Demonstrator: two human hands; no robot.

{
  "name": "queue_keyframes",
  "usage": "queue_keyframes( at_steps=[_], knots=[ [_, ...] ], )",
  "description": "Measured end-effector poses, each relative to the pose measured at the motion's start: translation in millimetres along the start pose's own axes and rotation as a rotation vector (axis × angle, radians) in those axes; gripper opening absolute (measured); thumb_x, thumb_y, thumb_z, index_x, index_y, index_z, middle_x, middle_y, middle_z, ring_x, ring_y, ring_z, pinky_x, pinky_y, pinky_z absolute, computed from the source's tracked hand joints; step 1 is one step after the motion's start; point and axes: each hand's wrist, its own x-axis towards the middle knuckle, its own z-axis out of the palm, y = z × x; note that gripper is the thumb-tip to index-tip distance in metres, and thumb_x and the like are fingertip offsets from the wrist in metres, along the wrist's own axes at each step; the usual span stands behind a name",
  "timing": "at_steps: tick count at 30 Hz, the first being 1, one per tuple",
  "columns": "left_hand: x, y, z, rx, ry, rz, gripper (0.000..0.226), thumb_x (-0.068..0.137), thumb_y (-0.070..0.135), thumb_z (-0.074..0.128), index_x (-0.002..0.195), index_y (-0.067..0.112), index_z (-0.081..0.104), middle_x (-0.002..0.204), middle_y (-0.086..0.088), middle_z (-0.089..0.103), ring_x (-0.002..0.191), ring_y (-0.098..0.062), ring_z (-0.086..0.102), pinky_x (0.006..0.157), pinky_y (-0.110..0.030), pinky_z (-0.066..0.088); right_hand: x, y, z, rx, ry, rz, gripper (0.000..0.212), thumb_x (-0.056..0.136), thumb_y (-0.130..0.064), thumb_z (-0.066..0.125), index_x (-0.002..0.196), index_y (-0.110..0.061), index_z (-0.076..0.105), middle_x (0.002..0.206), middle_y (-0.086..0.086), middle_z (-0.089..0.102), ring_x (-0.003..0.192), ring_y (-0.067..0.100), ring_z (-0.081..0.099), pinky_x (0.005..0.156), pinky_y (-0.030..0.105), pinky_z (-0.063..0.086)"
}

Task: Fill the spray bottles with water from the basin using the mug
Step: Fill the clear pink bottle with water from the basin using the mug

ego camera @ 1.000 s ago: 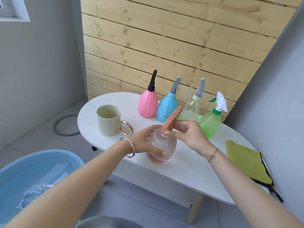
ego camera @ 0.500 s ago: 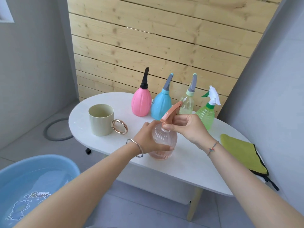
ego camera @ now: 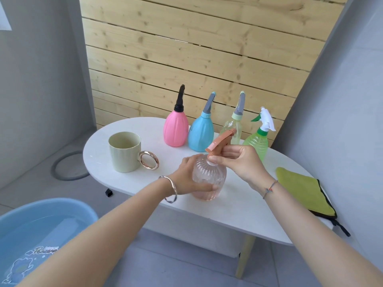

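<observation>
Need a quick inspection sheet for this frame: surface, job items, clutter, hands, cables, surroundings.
Surface: white oval table, no spill seen.
Job's things: clear pink bottle upright near the front edge, orange spray head on; pink bottle, blue bottle, pale clear bottle and green trigger bottle in a row at the back, heads on; mug upright at left; basin on the floor, holding water.
Clutter: yellow-green cloth at the table's right end.
Hands: left hand grips the clear pink bottle's body; right hand grips its neck under the spray head.
Cables: nothing seen.
Surroundings: wood slat wall behind; grey ring on the tiled floor.
</observation>
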Motion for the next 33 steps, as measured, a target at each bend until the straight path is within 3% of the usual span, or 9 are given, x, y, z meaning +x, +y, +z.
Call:
queue_keyframes(
  at_steps=[5, 8, 11, 15, 19, 22, 25, 27, 33],
  knots=[
    [2, 5, 5, -0.061, 0.102, 0.0, 0.073, 0.063, 0.036, 0.088, 0.109, 0.015, 0.035, 0.114, 0.003, 0.048, 0.105, -0.015, 0.051, 0.076, -0.021, 0.041, 1, -2, -1, 0.01, -0.008, 0.02, 0.023, 0.068, -0.012, 0.084, 0.089, -0.014, 0.075, 0.088, -0.003, 0.076, 0.083, 0.003, 0.07, 0.077, 0.013, 0.052],
    [2, 13, 31, 0.005, 0.307, -0.019, 0.09, 0.056, 0.049, 0.088, 0.115, 0.011, 0.031, 0.116, 0.0, 0.039, 0.105, -0.018, 0.048, 0.09, -0.031, 0.044, 1, 0, -3, 0.023, 0.019, 0.014, 0.021, 0.068, -0.01, 0.085, 0.085, -0.015, 0.074, 0.087, -0.004, 0.076, 0.08, 0.002, 0.069, 0.076, 0.012, 0.052],
    [4, 16, 13, 0.066, 0.1, -0.041, 0.121, 0.051, 0.06, 0.083, 0.147, 0.023, 0.019, 0.128, -0.002, 0.031, 0.124, -0.016, 0.036, 0.107, -0.031, 0.034, 1, 2, -5, 0.001, 0.01, 0.021, 0.026, 0.067, -0.013, 0.085, 0.091, -0.012, 0.075, 0.09, -0.001, 0.076, 0.085, 0.004, 0.07, 0.08, 0.014, 0.053],
    [7, 17, -10, 0.019, -0.062, 0.01, 0.093, 0.06, 0.039, 0.089, 0.136, 0.029, 0.036, 0.126, 0.011, 0.04, 0.121, -0.008, 0.041, 0.095, -0.019, 0.031, 2, 1, -7, 0.006, -0.015, 0.035, 0.029, 0.067, -0.013, 0.085, 0.094, -0.011, 0.074, 0.092, 0.0, 0.076, 0.086, 0.005, 0.07, 0.077, 0.013, 0.052],
    [6, 15, 22, -0.131, 0.173, 0.028, 0.082, 0.055, 0.035, 0.092, 0.114, 0.018, 0.039, 0.114, 0.007, 0.05, 0.106, -0.011, 0.049, 0.08, -0.017, 0.038, 2, 2, -6, 0.004, 0.032, 0.022, 0.025, 0.067, -0.012, 0.085, 0.09, -0.014, 0.075, 0.089, -0.001, 0.076, 0.086, 0.006, 0.071, 0.08, 0.015, 0.053],
    [4, 23, 37, -0.027, 0.35, -0.041, 0.092, 0.055, 0.044, 0.091, 0.121, 0.015, 0.033, 0.116, 0.004, 0.039, 0.11, -0.014, 0.045, 0.096, -0.028, 0.042, 0, 2, -5, 0.007, 0.04, 0.014, 0.024, 0.066, -0.013, 0.086, 0.087, -0.017, 0.074, 0.087, -0.004, 0.076, 0.084, 0.004, 0.07, 0.081, 0.014, 0.052],
    [13, 21, 1, 0.14, -0.001, -0.075, 0.118, 0.046, 0.054, 0.088, 0.143, 0.027, 0.028, 0.125, 0.002, 0.039, 0.118, -0.016, 0.045, 0.105, -0.036, 0.04, -1, 3, -5, -0.015, 0.036, 0.007, 0.027, 0.065, -0.015, 0.086, 0.09, -0.015, 0.075, 0.088, -0.002, 0.076, 0.086, 0.007, 0.071, 0.085, 0.019, 0.053],
    [16, 16, -16, 0.185, -0.13, -0.049, 0.103, 0.054, 0.05, 0.088, 0.141, 0.035, 0.035, 0.13, 0.0, 0.043, 0.114, -0.016, 0.048, 0.102, -0.032, 0.042, -2, 3, -5, -0.021, 0.039, 0.005, 0.027, 0.065, -0.015, 0.086, 0.09, -0.015, 0.075, 0.088, -0.002, 0.076, 0.087, 0.008, 0.071, 0.088, 0.021, 0.053],
    [0, 16, 26, -0.136, 0.171, 0.023, 0.074, 0.064, 0.028, 0.089, 0.113, 0.015, 0.036, 0.106, 0.008, 0.051, 0.101, -0.014, 0.05, 0.077, -0.019, 0.037, -6, 7, 5, -0.103, 0.217, -0.097, 0.02, 0.063, -0.023, 0.088, 0.074, -0.027, 0.072, 0.074, -0.014, 0.072, 0.077, 0.0, 0.066, 0.076, 0.01, 0.048]
  ],
)
